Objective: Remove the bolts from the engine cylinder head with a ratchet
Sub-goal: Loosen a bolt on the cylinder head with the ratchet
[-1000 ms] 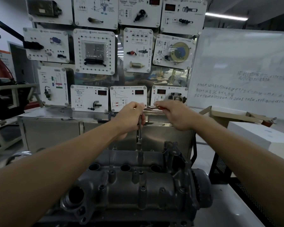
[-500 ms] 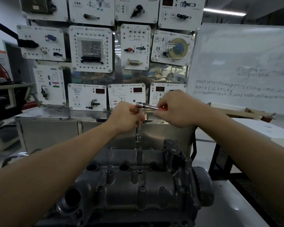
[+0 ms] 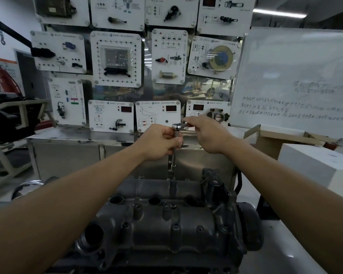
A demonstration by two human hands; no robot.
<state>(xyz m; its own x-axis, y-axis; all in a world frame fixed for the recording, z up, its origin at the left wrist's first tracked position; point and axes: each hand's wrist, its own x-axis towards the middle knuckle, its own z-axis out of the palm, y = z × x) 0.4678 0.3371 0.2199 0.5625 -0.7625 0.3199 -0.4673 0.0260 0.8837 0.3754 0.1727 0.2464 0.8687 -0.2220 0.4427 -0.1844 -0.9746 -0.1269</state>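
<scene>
A dark grey engine cylinder head [image 3: 166,220] lies in front of me, with several bolts along its top. A chrome ratchet [image 3: 178,126] with a long extension bar [image 3: 173,161] stands upright on a bolt at the head's far edge [image 3: 171,176]. My left hand [image 3: 160,142] grips the extension bar just under the ratchet head. My right hand [image 3: 206,133] holds the ratchet's red-tipped handle, which points right and is mostly hidden by the fingers.
A steel cabinet [image 3: 71,153] with a board of white training panels [image 3: 117,58] stands behind the engine. A whiteboard [image 3: 297,80], an open cardboard box [image 3: 269,139] and a white box [image 3: 313,165] are at the right. A dark machine frame [image 3: 10,117] stands at the left.
My right hand has swung the ratchet handle back and forth, out to the right and away from me now. My left hand has stayed on the extension bar.
</scene>
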